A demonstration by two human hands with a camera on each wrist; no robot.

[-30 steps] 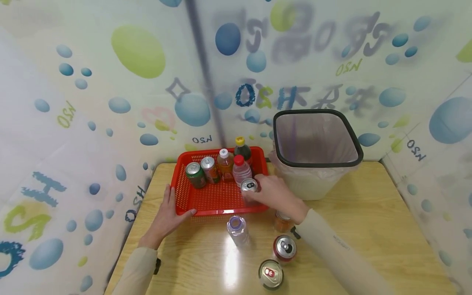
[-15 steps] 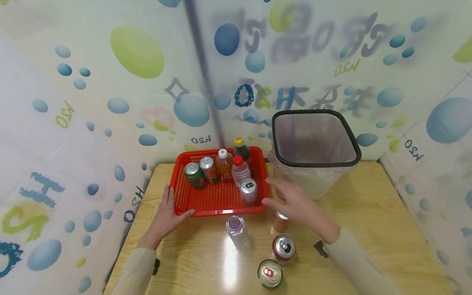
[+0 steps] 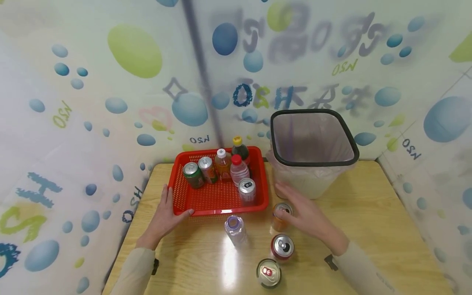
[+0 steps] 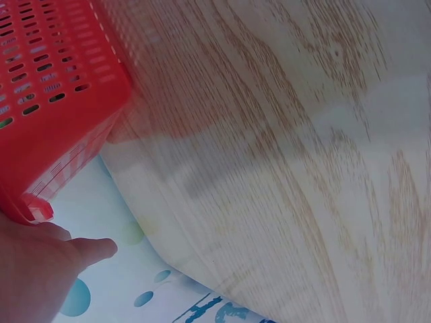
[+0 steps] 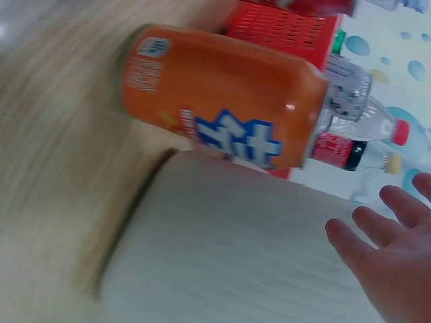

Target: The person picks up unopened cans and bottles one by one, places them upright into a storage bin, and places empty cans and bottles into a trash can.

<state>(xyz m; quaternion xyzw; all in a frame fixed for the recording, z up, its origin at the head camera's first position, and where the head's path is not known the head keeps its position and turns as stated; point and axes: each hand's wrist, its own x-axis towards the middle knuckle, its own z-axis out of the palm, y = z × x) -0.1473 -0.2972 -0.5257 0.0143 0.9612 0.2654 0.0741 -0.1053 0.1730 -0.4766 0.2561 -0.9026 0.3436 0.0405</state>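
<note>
Gripped silver can (image 3: 247, 191) with right hand (image 3: 307, 216) at 1.0 s ago, inside basket (image 3: 225, 212) at 4 o'clock. Let go by 0.5 s ago; withdrew to basket's edge, 3 o'clock. Since shifted farther toward 4 o'clock, now at 3 o'clock of orange can (image 5: 222, 94), contact unclear. Straightened fingers, previously curled. Uncovered more of orange can's top in head view.

I read large "O", "2", "H" across wall covering (image 3: 228, 73); white-on-blue logo (image 5: 236, 138) on orange drink can (image 5: 222, 74) illegible.
</note>
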